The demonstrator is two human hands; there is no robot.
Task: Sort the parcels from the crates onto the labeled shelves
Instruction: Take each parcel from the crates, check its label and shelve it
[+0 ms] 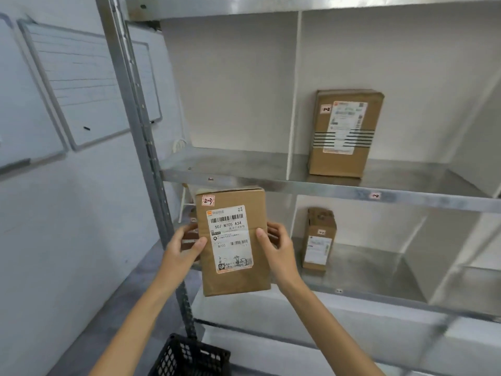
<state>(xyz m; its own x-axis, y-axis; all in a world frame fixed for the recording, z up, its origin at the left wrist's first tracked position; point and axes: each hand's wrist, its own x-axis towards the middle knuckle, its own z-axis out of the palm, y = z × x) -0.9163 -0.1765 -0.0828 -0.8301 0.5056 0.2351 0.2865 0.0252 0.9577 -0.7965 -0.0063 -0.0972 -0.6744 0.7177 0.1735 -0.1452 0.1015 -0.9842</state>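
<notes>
Cardboard parcel (233,240): upright, gripped between both hands
Left hand (187,242): thumb in front, fingers curled behind
Right hand (276,244): same hold, opposite side
Upper parcel (345,132): above-right of the grip
Lower parcel (318,240): just right
Black crate (189,356): below

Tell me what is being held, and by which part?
A cardboard parcel, held by its two side edges: left hand on the left, right hand on the right.
</notes>
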